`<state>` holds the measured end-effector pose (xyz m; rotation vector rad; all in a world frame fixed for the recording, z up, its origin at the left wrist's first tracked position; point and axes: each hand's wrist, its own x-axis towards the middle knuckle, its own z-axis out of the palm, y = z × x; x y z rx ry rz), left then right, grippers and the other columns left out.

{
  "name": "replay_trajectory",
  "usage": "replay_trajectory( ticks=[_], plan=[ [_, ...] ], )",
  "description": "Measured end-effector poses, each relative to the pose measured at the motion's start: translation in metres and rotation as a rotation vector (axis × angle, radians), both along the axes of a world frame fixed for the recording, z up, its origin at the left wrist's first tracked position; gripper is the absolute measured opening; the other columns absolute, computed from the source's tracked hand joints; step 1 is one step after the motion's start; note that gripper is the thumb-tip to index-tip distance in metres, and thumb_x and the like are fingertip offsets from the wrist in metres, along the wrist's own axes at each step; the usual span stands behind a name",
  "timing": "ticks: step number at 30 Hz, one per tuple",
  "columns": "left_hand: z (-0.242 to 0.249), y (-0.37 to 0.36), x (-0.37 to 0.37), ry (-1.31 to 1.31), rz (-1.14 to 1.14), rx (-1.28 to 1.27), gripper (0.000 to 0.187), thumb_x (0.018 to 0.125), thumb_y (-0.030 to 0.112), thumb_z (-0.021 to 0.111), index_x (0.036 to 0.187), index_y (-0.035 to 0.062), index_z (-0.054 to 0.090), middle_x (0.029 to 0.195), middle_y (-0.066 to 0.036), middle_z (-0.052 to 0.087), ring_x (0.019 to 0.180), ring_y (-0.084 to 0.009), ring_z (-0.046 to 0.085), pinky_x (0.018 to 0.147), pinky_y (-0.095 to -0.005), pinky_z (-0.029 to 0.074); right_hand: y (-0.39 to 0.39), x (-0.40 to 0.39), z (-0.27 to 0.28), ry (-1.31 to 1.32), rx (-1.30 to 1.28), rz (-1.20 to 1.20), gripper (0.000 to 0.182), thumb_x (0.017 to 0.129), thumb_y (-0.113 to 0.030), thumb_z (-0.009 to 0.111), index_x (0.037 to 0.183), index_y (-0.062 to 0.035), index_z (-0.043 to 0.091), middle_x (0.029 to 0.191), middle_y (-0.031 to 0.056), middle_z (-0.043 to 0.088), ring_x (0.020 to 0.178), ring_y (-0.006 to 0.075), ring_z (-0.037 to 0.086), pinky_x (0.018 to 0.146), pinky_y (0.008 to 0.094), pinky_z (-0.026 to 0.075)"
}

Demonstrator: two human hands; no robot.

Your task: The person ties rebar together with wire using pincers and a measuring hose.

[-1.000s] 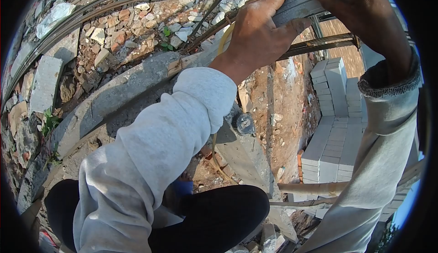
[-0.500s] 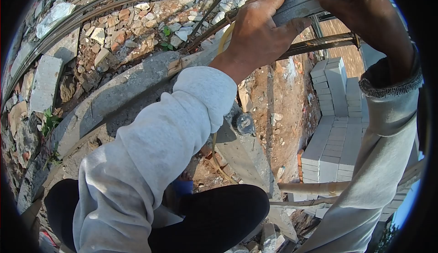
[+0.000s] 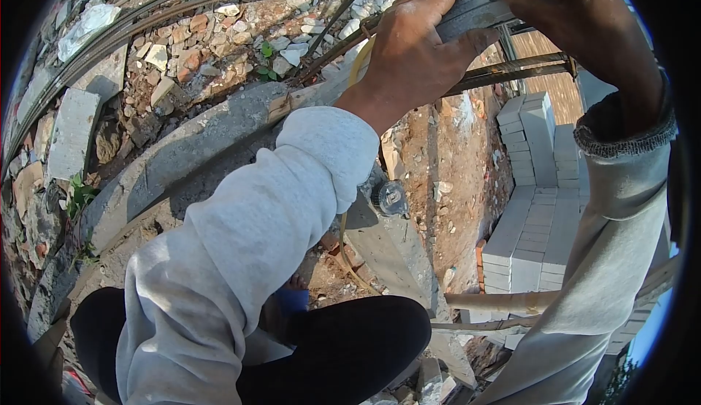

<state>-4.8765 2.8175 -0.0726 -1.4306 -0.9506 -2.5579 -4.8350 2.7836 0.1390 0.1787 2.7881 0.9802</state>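
Note:
My left hand (image 3: pixel 420 51) rests at the top centre with its fingers curled over a grey bar (image 3: pixel 478 9). To its right, my right hand (image 3: pixel 573 11) is bent at the bar's right part, fingers curled down; its fingertips are partly hidden, and what they hold cannot be made out. A yellowish hose (image 3: pixel 359 62) passes beside my left hand. Rusty steel rods (image 3: pixel 511 71) run just below the bar. Below my left wrist, a small clear round object (image 3: pixel 391 198) sits on a concrete beam (image 3: pixel 391 248).
Grey blocks (image 3: pixel 529 222) are stacked at the right, near a wooden pole (image 3: pixel 504 301). Broken bricks and stones (image 3: pixel 186 58) cover the ground at upper left. Long rods (image 3: pixel 139 22) curve over the rubble. A concrete beam (image 3: pixel 182 139) crosses the left side. My knee (image 3: pixel 358 346) is below.

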Motion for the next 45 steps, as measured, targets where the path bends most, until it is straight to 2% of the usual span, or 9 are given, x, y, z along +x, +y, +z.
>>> replay_trajectory(
  ticks=[6, 9, 15, 18, 20, 23, 30, 35, 45],
  plan=[
    [0.001, 0.000, 0.001, -0.040, -0.022, -0.010, 0.054, 0.091, 0.021, 0.077, 0.129, -0.0138, 0.059, 0.117, -0.032, 0.067, 0.111, -0.0428, 0.067, 0.096, -0.0434, 0.054, -0.004, -0.006, 0.012, -0.025, -0.099, -0.189, 0.009, 0.083, -0.001, 0.067, 0.075, 0.0024, 0.069, 0.065, 0.0094, 0.064, 0.054, 0.0176, 0.059, 0.051, 0.0318, 0.050],
    [-0.001, 0.001, 0.002, -0.029, -0.002, 0.000, 0.055, 0.091, 0.022, 0.077, 0.129, -0.0140, 0.059, 0.117, -0.033, 0.067, 0.111, -0.0427, 0.067, 0.097, -0.0430, 0.054, 0.023, -0.003, 0.011, 0.008, -0.197, -0.115, 0.009, 0.082, 0.000, 0.066, 0.074, 0.0021, 0.069, 0.064, 0.0090, 0.064, 0.053, 0.0163, 0.058, 0.049, 0.0306, 0.049],
    [0.001, -0.001, 0.002, -0.059, -0.078, -0.023, 0.056, 0.091, 0.022, 0.077, 0.131, -0.0131, 0.058, 0.120, -0.032, 0.067, 0.112, -0.0410, 0.067, 0.098, -0.0422, 0.053, -0.008, -0.004, 0.001, 0.041, 0.003, -0.092, 0.009, 0.081, 0.000, 0.067, 0.074, 0.0034, 0.069, 0.066, 0.0096, 0.065, 0.057, 0.0165, 0.061, 0.053, 0.0305, 0.051],
    [0.002, -0.001, -0.001, -0.059, -0.108, -0.013, 0.057, 0.092, 0.023, 0.076, 0.132, -0.0123, 0.058, 0.121, -0.031, 0.067, 0.113, -0.0405, 0.067, 0.098, -0.0420, 0.053, -0.011, -0.023, 0.007, 0.015, -0.048, -0.408, 0.009, 0.082, 0.000, 0.068, 0.074, 0.0034, 0.069, 0.068, 0.0097, 0.066, 0.059, 0.0175, 0.062, 0.055, 0.0310, 0.052],
    [0.002, -0.006, -0.001, -0.070, -0.142, -0.063, 0.056, 0.092, 0.023, 0.076, 0.132, -0.0119, 0.058, 0.121, -0.031, 0.067, 0.113, -0.0407, 0.067, 0.098, -0.0420, 0.053, -0.012, -0.022, 0.007, 0.024, -0.076, -0.451, 0.008, 0.082, 0.000, 0.068, 0.074, 0.0032, 0.069, 0.068, 0.0098, 0.067, 0.059, 0.0177, 0.062, 0.055, 0.0311, 0.052],
    [0.002, 0.001, -0.001, -0.034, -0.071, 0.037, 0.055, 0.092, 0.023, 0.076, 0.131, -0.0118, 0.058, 0.119, -0.031, 0.067, 0.112, -0.0406, 0.067, 0.097, -0.0421, 0.053, -0.004, -0.002, -0.001, 0.067, -0.033, -0.137, 0.007, 0.081, 0.001, 0.068, 0.075, 0.0031, 0.070, 0.067, 0.0100, 0.067, 0.057, 0.0173, 0.062, 0.053, 0.0307, 0.051],
    [0.001, -0.001, 0.002, -0.062, -0.062, -0.010, 0.054, 0.091, 0.022, 0.078, 0.129, -0.0121, 0.060, 0.117, -0.031, 0.068, 0.110, -0.0414, 0.067, 0.096, -0.0427, 0.054, -0.004, -0.004, 0.001, 0.041, -0.033, -0.159, 0.007, 0.081, 0.002, 0.067, 0.075, 0.0033, 0.070, 0.065, 0.0101, 0.066, 0.055, 0.0162, 0.061, 0.051, 0.0296, 0.050],
    [0.000, 0.001, 0.003, -0.059, -0.023, -0.013, 0.054, 0.091, 0.021, 0.078, 0.129, -0.0125, 0.060, 0.117, -0.031, 0.068, 0.109, -0.0415, 0.068, 0.094, -0.0434, 0.055, -0.007, -0.015, 0.010, 0.041, -0.149, -0.363, 0.008, 0.081, 0.002, 0.066, 0.074, 0.0040, 0.070, 0.064, 0.0103, 0.066, 0.053, 0.0152, 0.060, 0.049, 0.0283, 0.049],
    [0.000, 0.003, 0.000, -0.018, 0.011, 0.052, 0.053, 0.092, 0.021, 0.077, 0.129, -0.0124, 0.060, 0.116, -0.031, 0.069, 0.108, -0.0416, 0.068, 0.093, -0.0432, 0.055, -0.005, -0.005, 0.001, 0.037, -0.031, -0.145, 0.007, 0.080, 0.002, 0.067, 0.074, 0.0032, 0.071, 0.063, 0.0095, 0.066, 0.052, 0.0140, 0.059, 0.047, 0.0284, 0.048]
  ],
)
